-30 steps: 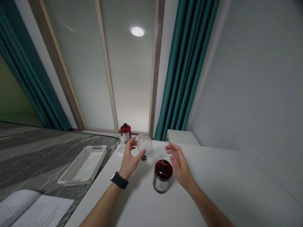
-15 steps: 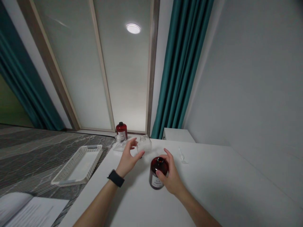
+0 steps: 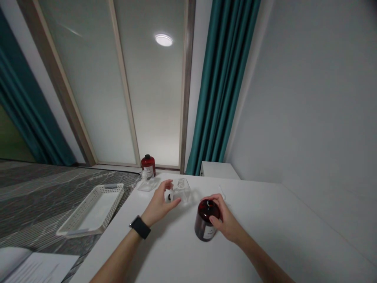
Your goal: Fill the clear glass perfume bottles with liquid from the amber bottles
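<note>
My right hand (image 3: 225,220) is wrapped around a dark red-brown bottle (image 3: 203,228) with a white label, which stands uncapped and slightly tilted over the white table. My left hand (image 3: 161,202) is open, thumb and fingers apart, just left of a clear square glass bottle (image 3: 183,192). A small black round thing, seemingly a cap (image 3: 169,197), shows between those fingers; whether it is touched is unclear. Farther back, a clear pump bottle (image 3: 147,184) stands before a second red-brown bottle (image 3: 148,165) with a black cap. Behind my right hand, a small clear item (image 3: 222,192) is partly hidden.
Left of the white table (image 3: 250,243), a white perforated basket (image 3: 91,214) sits lower, on the grey patterned surface. An open book (image 3: 41,267) lies at the lower left. A white cabinet (image 3: 220,170) stands beyond the table's far edge, near the green curtain (image 3: 218,98).
My right hand has shifted the red-brown bottle a little to the right, now partly covering the small clear item. My left hand has come slightly left and down. The view has shifted a little.
</note>
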Action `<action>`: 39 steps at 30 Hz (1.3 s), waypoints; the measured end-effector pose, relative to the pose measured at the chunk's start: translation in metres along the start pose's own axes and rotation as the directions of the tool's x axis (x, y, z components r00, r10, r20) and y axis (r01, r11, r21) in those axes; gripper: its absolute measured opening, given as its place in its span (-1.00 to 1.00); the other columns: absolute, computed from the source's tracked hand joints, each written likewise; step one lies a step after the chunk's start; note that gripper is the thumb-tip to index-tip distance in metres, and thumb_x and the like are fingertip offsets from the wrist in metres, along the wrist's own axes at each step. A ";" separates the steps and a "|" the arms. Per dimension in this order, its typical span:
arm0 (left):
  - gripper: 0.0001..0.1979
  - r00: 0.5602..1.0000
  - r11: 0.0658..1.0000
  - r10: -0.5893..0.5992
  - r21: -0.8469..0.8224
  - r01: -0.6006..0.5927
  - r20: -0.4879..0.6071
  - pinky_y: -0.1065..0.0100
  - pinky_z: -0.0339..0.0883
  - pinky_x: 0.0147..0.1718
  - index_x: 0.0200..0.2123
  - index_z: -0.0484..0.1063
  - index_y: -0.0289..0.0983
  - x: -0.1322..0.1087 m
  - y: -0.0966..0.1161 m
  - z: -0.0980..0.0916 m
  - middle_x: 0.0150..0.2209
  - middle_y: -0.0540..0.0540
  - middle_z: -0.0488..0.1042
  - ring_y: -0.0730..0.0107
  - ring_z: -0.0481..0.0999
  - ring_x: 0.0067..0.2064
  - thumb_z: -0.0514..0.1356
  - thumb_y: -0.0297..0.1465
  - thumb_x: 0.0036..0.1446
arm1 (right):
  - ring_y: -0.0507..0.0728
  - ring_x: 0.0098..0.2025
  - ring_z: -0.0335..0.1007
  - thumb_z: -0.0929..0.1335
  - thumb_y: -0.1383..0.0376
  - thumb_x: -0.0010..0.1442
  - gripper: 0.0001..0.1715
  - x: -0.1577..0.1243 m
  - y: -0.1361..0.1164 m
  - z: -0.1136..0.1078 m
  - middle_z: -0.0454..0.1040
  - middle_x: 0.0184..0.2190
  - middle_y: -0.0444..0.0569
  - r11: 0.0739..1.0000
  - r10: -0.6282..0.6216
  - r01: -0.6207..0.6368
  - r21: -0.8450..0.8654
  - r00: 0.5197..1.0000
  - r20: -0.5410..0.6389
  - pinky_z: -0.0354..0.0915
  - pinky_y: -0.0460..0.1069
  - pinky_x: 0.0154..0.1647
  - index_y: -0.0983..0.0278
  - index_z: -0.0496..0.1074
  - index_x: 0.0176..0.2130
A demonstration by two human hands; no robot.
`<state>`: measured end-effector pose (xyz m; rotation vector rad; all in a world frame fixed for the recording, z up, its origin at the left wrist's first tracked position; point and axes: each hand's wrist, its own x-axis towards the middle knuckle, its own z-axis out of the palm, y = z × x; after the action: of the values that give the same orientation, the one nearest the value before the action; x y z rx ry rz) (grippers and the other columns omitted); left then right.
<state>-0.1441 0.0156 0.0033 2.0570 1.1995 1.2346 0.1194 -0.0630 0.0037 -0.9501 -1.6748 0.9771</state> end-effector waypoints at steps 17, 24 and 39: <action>-0.43 0.981 0.998 -0.039 -0.033 0.046 0.191 -0.04 0.31 0.14 0.09 0.18 -0.25 -0.001 0.007 0.008 0.06 -0.25 0.38 0.06 0.47 0.06 0.28 -0.27 0.04 | 0.29 0.21 0.29 0.19 -0.01 0.35 -0.44 -0.008 0.041 -0.013 0.34 0.11 0.14 0.993 -0.098 0.078 -0.083 0.957 -0.272 0.17 0.22 0.26 0.17 0.10 0.22; -0.39 0.982 0.989 -0.057 -0.121 0.080 0.182 -0.07 0.22 0.22 0.12 0.17 -0.26 -0.020 0.002 0.033 0.07 -0.25 0.41 0.02 0.42 0.15 0.31 -0.33 0.01 | 0.30 0.19 0.30 0.30 0.00 0.27 -0.22 -0.017 0.046 0.004 0.31 0.16 0.16 0.975 -0.155 0.099 -0.201 0.945 -0.287 0.23 0.21 0.23 0.19 -0.07 0.29; -0.35 0.974 0.999 0.021 -0.053 -0.009 0.224 -0.08 0.25 0.21 0.15 0.19 -0.26 -0.034 0.003 0.032 0.07 -0.26 0.43 -0.01 0.43 0.15 0.33 -0.40 -0.01 | 0.36 0.26 0.21 0.26 -0.05 0.28 -0.24 -0.023 0.052 0.018 0.21 0.24 0.20 0.966 -0.200 0.119 -0.230 0.907 -0.371 0.22 0.23 0.26 0.26 0.03 0.28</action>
<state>-0.1227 -0.0136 -0.0263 2.1059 1.0384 0.9961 0.1166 -0.0675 -0.0559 -1.0445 -1.4971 0.4703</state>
